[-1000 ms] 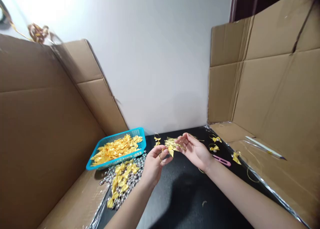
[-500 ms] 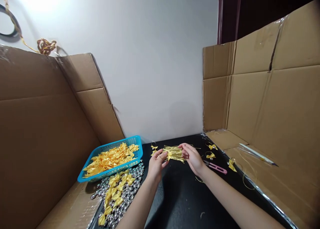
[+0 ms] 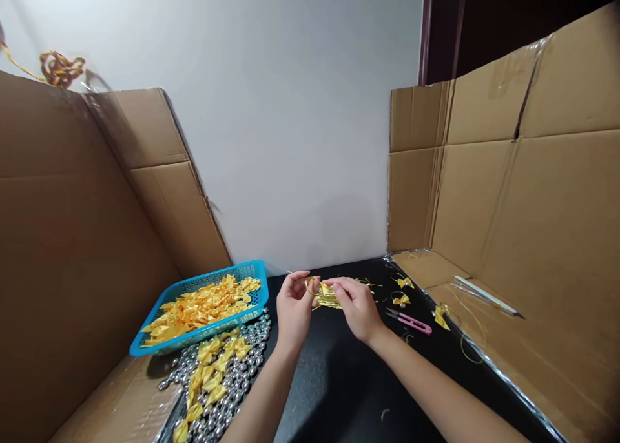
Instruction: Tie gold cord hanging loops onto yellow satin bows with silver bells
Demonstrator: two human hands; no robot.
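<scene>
My left hand and my right hand are raised close together over the black table top. Both pinch a small yellow ribbon bow with a thin gold thread loop between their fingertips. A bundle of gold threads lies just behind the hands, mostly hidden by them. The fingers of both hands are curled shut on the bow and thread.
A blue basket full of yellow bows sits at the left, with loose bows over silver beads in front of it. Pink snips and finished bows lie at the right. Cardboard walls stand on both sides.
My hands have come closer together and my right hand has turned palm-down over the bow. The view has shifted slightly to the right.
</scene>
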